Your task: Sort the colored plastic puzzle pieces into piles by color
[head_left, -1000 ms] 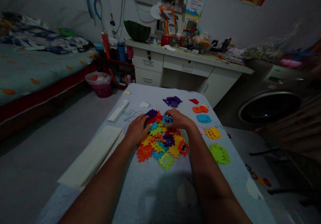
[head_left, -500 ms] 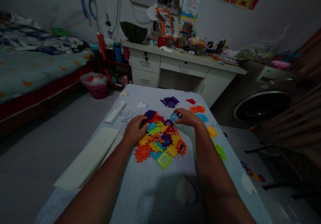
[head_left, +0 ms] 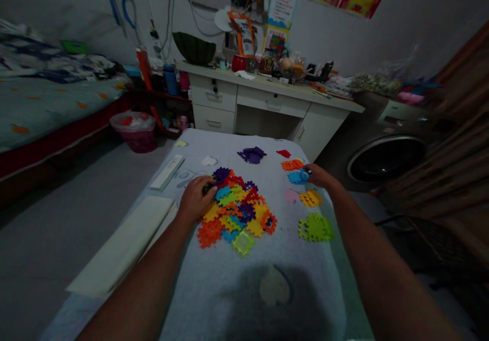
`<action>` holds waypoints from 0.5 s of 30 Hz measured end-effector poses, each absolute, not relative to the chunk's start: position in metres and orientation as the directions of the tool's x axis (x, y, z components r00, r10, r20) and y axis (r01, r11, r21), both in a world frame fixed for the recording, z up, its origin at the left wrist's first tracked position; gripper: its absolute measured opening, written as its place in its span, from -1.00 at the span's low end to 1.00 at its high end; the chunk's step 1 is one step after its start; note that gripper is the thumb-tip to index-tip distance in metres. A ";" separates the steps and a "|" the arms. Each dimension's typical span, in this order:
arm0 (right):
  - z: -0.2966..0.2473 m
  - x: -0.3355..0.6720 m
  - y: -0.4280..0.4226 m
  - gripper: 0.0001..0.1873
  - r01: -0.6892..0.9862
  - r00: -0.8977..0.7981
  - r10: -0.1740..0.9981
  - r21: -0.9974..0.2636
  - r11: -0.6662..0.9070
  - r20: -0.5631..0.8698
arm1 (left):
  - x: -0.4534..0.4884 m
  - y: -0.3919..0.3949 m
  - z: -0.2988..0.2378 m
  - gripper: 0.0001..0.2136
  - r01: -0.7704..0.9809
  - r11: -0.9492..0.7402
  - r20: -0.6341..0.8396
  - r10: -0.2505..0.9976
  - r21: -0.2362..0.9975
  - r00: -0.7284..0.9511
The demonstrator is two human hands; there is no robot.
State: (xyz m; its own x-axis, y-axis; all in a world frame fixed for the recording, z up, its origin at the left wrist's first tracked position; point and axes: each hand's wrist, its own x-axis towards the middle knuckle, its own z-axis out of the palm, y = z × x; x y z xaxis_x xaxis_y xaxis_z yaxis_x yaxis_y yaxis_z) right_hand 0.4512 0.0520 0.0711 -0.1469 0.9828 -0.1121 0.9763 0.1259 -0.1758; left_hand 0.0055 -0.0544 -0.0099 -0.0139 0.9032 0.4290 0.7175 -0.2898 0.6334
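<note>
A pile of colourful toothed plastic building pieces (head_left: 233, 208) lies in the middle of the cloth-covered table. My left hand (head_left: 196, 197) rests against its left edge, beside a purple piece (head_left: 221, 174), thumb and fingers apart around a dark gap. At the far right of the table, my right hand (head_left: 320, 174) pinches a blue building piece (head_left: 304, 174) over other blue pieces (head_left: 294, 178). Nearby are small groups by colour: orange pieces (head_left: 292, 165), yellow pieces (head_left: 310, 198), green pieces (head_left: 315, 227), a red piece (head_left: 283, 153) and purple pieces (head_left: 252, 154).
A narrow white box (head_left: 167, 172) and a long folded off-white slab (head_left: 124, 244) lie along the table's left side. Behind stands a white desk (head_left: 273, 99) crowded with items. A washing machine (head_left: 385, 142) is at right, a bed and a pink bin (head_left: 135, 132) at left.
My right hand has carried a blue piece from above the pile rightward to the blue group. My left hand stays at the pile's left edge. The view has turned slightly right.
</note>
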 end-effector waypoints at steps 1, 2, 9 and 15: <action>0.067 0.456 0.054 -0.56 0.976 -0.137 0.984 -0.184 0.115 -0.115 | 0.005 -0.054 -0.011 -0.70 0.731 -0.288 0.436 0.900 0.619 -0.014; 0.063 0.460 0.055 -0.56 0.976 -0.130 0.985 -0.190 0.106 -0.118 | 0.005 -0.054 -0.012 -0.71 0.742 -0.287 0.442 0.897 0.606 -0.014; 0.046 0.465 0.058 -0.45 0.975 -0.066 0.991 -0.221 0.038 -0.120 | 0.004 -0.054 -0.015 -0.70 0.765 -0.276 0.435 0.900 0.582 -0.006; 0.058 0.458 0.047 -0.40 0.952 -0.013 1.000 -0.305 0.005 -0.024 | 0.005 -0.055 -0.009 -0.69 0.735 -0.282 0.405 0.914 0.617 0.012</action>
State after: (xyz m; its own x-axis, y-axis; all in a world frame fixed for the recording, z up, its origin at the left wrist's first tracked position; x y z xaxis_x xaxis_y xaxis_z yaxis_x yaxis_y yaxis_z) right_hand 0.4578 0.0474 0.0581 -0.0128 0.9996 -0.0244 0.9524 0.0047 -0.3048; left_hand 0.0052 -0.0548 -0.0092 0.0115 0.9143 0.4050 0.7346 -0.2825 0.6169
